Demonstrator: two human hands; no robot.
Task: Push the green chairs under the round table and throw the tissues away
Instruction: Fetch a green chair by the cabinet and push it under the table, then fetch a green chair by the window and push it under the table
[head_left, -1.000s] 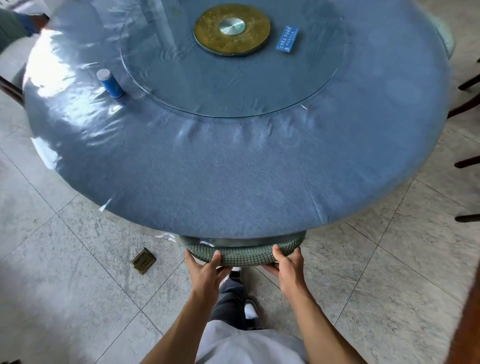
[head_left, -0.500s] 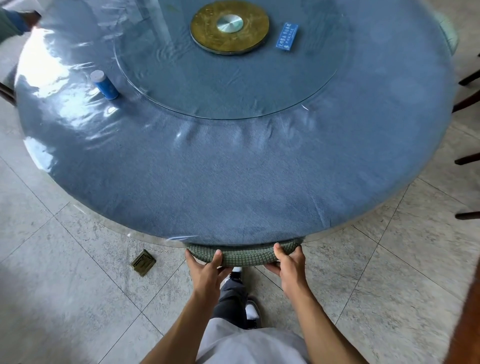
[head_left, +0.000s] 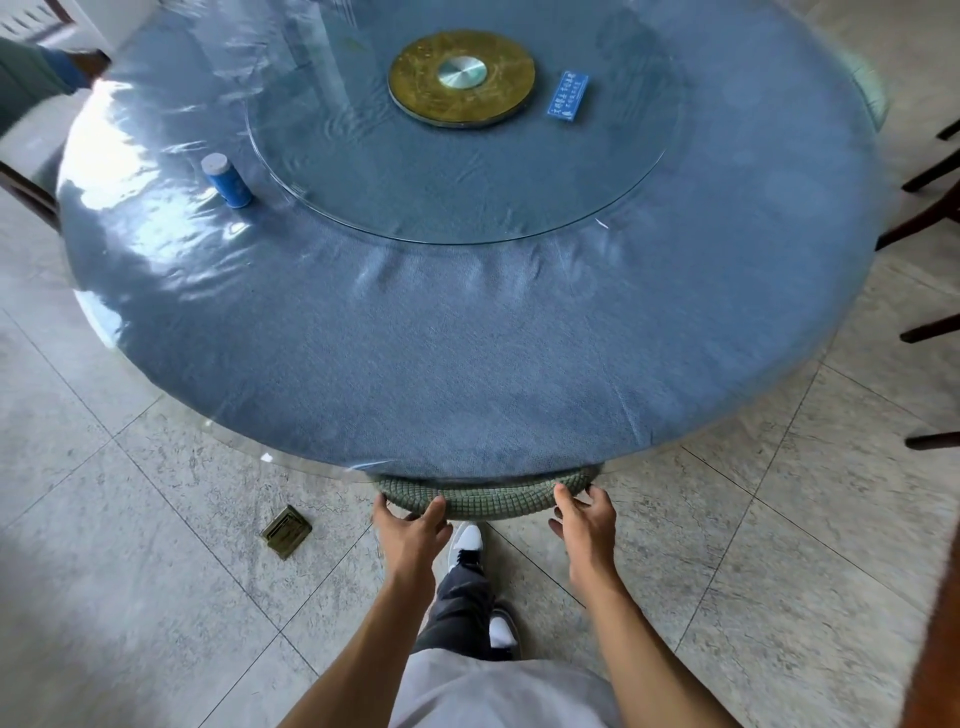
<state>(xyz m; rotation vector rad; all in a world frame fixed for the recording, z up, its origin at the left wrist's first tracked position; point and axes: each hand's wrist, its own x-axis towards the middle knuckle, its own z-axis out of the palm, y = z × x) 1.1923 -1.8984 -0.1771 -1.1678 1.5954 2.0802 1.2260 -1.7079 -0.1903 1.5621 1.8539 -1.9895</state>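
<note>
The green chair (head_left: 485, 500) is almost wholly under the near edge of the round table (head_left: 467, 364); only the curved, knitted-looking top of its back shows beyond the blue tablecloth. The left hand (head_left: 413, 535) rests against the left end of that back, fingers spread and thumb up on the fabric, loosely cupped rather than clenched. The right hand (head_left: 584, 525) is at the right end with fingers open; whether it touches the chair or sits just off it, I cannot tell.

The push looks close to finished. To end it well, press evenly with both palms so the chair goes in straight, and stop once the back meets the table edge, since a hard shove may drag the clear plastic cover or jolt the glass turntable (head_left: 457, 150). Keep the feet clear of the chair's legs, which are hidden here.

No tissues are in view. A blue canister (head_left: 227, 179) stands near the left edge of the tabletop, and a blue packet (head_left: 569, 97) lies on the turntable.
</note>
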